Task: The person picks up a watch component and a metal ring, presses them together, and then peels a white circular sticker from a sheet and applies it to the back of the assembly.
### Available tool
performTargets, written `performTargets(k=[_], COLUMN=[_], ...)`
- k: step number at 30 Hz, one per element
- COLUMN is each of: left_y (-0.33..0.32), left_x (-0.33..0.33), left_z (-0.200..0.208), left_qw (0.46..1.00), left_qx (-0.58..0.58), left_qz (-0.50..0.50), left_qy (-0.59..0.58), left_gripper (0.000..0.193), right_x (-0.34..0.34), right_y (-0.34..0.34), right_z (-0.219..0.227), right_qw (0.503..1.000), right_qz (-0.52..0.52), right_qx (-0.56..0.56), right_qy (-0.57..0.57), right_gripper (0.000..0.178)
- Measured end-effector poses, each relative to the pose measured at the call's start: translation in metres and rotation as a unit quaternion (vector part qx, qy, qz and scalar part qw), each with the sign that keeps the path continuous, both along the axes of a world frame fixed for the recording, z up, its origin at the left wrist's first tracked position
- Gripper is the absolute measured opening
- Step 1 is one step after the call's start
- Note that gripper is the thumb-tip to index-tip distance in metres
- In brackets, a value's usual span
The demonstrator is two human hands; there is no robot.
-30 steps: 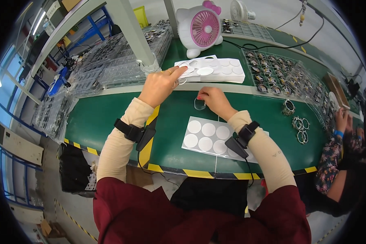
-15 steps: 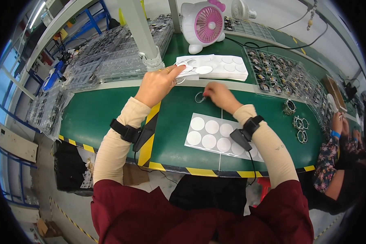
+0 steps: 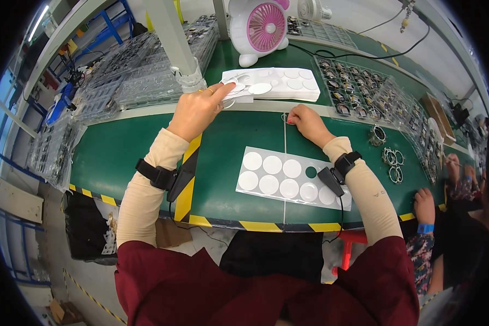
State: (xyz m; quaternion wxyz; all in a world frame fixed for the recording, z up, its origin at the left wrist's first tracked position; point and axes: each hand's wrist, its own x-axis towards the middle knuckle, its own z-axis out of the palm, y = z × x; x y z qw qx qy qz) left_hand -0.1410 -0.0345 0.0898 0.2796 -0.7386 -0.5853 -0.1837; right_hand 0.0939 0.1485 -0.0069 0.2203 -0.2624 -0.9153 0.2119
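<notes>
My left hand (image 3: pixel 196 112) is closed in a pinch at the left end of a stack of white sheets (image 3: pixel 304 93). Thin white round pieces (image 3: pixel 238 87) sit at its fingertips, and a loose white oval-looking disc (image 3: pixel 259 88) lies beside them on the stack. To the right, my right hand (image 3: pixel 309 125) is closed over the bench with a thin, pale ring (image 3: pixel 283 117) at its fingertips, mostly hidden. Nearer me lies a grey sheet (image 3: pixel 280 171) with two rows of white round stickers; one place in its far row shows green through a round hole.
Several round metal-rimmed parts (image 3: pixel 392 157) lie at the right. Clear trays of small parts (image 3: pixel 358 89) stand at the back right, more trays (image 3: pixel 163 76) at the left around a white post (image 3: pixel 171 38). A pink-and-white fan (image 3: pixel 263 30) stands behind. Another person's hand (image 3: pixel 425 205) rests at the right edge.
My right hand has moved right and slightly away from me, carrying the thin ring. My left hand keeps its pinch at the stack. The view has shifted a little; another person's hand now rests nearer.
</notes>
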Motion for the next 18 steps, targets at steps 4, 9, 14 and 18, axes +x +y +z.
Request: performTargets(k=[4,9,14,18], left_y=[-0.004,-0.004,-0.004,-0.009], left_x=[-0.003,0.001,0.002,-0.002], left_z=[0.001,0.002,0.002,0.000], left_qw=[1.000,1.000,1.000,1.000], left_qx=[0.000,0.008,0.010,0.012], left_qz=[0.007,0.006,0.003,0.005], left_qy=[-0.004,-0.001,-0.004,-0.004], left_gripper=[0.048,0.048,0.048,0.048], right_x=[-0.016,-0.042,-0.050,-0.047], right_y=[-0.010,-0.037,-0.047,-0.040], right_z=[0.008,0.008,0.009,0.014], right_qw=[0.990,0.988,0.990,0.992], right_qz=[0.062,0.098,0.142,0.123], right_qx=[-0.110,-0.092,-0.001,0.007], right_qy=[0.063,0.082,0.001,-0.001], right_gripper=[0.013,0.011,0.010,0.011])
